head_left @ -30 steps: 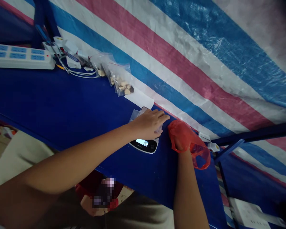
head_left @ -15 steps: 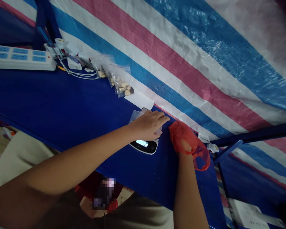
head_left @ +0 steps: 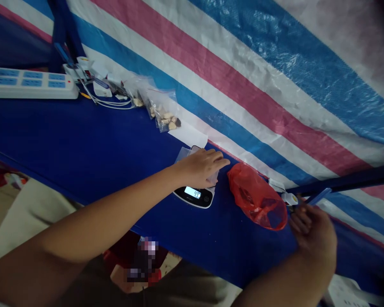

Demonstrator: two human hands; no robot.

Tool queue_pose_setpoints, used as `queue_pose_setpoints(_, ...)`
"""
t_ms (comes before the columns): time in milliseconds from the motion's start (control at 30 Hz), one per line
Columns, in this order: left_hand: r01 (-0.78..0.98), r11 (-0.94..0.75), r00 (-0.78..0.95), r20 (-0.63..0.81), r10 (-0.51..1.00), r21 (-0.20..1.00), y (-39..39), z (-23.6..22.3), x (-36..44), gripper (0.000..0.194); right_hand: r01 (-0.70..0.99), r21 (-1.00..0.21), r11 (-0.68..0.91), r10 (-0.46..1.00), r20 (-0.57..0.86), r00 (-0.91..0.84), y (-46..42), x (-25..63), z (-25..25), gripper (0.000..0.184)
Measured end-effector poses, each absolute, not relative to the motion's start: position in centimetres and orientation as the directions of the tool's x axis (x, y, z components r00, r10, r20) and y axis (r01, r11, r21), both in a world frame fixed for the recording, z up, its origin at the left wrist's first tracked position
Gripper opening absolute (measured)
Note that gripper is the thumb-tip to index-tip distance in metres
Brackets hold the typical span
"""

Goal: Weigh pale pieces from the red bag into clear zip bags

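Here's my left hand, palm down over the scale — fingers bent and slightly parted on a clear bag, though I can't tell how firmly they hold it. The display is lit at the near edge. My right hand is off beside the red bag, fingers curled but blurred — can't tell if they grip anything. Scale and red bag lie on the blue desk, pale pieces in bags by the white paper
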State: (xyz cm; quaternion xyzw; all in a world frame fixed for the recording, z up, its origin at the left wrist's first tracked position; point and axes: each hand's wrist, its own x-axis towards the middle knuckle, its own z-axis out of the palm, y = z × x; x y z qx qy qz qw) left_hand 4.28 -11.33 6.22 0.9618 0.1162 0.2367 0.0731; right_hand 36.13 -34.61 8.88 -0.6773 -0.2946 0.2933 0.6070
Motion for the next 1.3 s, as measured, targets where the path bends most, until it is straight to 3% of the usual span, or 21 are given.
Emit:
queue_pose_setpoints(133, 0.182, -0.970, 0.892, 0.389, 0.231, 0.158, -10.0, 8.1, 4.4, 0.057, -0.278, -0.948, 0.157, 0.816, -0.034, 0.576, -32.4, 34.0, 9.6, 0.014)
queue_pose_setpoints(267, 0.096, -0.990, 0.945, 0.304, 0.123, 0.103, -9.3, 10.1, 6.7, 0.065, -0.318, -0.941, 0.115, 0.843, -0.077, 0.533, -29.6, 31.4, 9.5, 0.017)
queue_pose_setpoints(333, 0.060, -0.985, 0.963, 0.251, 0.100, 0.164, -9.2, 10.6, 7.6, 0.080, -0.300, -0.952, 0.063, 0.855, -0.104, 0.508, -28.6, 30.1, 9.2, 0.020)
queue_pose_setpoints(400, 0.043, -0.953, 0.966, 0.229, 0.116, 0.299, -8.9, 10.7, 7.5, 0.091, -0.272, -0.961, -0.046, 0.872, -0.172, 0.459, -27.7, 28.7, 8.6, 0.026)
queue_pose_setpoints(467, 0.042, -0.877, 0.937, 0.287, 0.201, 0.478, -7.8, 10.3, 6.3, 0.081, -0.199, -0.958, -0.204, 0.872, -0.270, 0.409, -26.6, 27.4, 7.6, 0.031)
queue_pose_setpoints(533, 0.045, -0.758, 0.815, 0.414, 0.405, 0.651, -6.0, 9.0, 4.2, 0.055, -0.111, -0.938, -0.329, 0.855, -0.346, 0.386, -25.5, 26.4, 6.2, 0.029)
queue_pose_setpoints(633, 0.142, -0.593, 0.401, 0.502, 0.766, 0.792, -3.0, 5.6, 1.5, 0.029, 0.054, -0.923, -0.381, 0.828, -0.314, 0.465, -24.2, 26.0, 4.2, 0.025)
queue_pose_setpoints(700, 0.246, -0.535, 0.323, 0.452, 0.831, 0.808, -1.8, 3.2, 0.6, 0.029, 0.142, -0.916, -0.376, 0.811, -0.252, 0.528, -24.0, 26.5, 3.6, 0.025)
queue_pose_setpoints(833, 0.336, -0.543, 0.468, 0.364, 0.805, 0.770, -1.1, 0.6, 0.6, 0.032, 0.180, -0.912, -0.370, 0.793, -0.209, 0.572, -24.9, 27.9, 4.3, 0.028)
queue_pose_setpoints(1300, 0.368, -0.490, 0.485, 0.287, 0.826, 0.790, -0.4, 0.7, 1.2, 0.032, 0.099, -0.956, -0.278, 0.817, -0.181, 0.548, -26.2, 28.2, 5.5, 0.040)
